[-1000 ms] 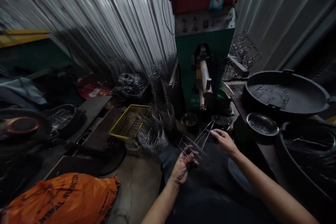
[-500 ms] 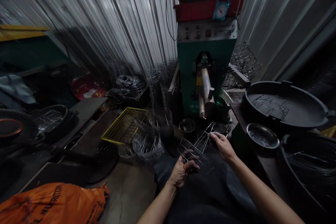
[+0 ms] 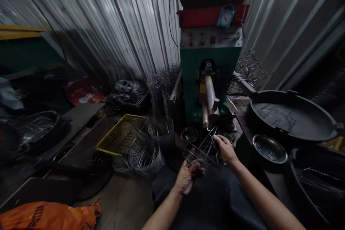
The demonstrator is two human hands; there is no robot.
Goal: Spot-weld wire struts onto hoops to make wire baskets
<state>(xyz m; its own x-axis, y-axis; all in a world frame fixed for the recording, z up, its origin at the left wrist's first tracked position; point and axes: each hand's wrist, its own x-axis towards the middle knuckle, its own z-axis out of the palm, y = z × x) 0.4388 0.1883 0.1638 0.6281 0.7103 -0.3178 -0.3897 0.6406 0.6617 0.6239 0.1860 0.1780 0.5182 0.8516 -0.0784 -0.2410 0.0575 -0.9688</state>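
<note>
Machine (image 3: 191, 63) arms reach down near the wire frame (image 3: 201, 151), already shaped from several rods; unfinished joints can't be made out. Left hand (image 3: 185, 178) grips its lower part, right hand (image 3: 226, 149) pinches its upper end.

Single head-worn view, looking forward and down from above the wearer's forearms, both hands (image 3: 185, 176) (image 3: 225, 148) low and close, green machine (image 3: 192, 79) beyond them, corrugated wall (image 3: 129, 25) farthest

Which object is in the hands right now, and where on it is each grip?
A thin wire frame. The left hand holds its near-left side; the right hand pinches it near its far end, on the right.
</note>
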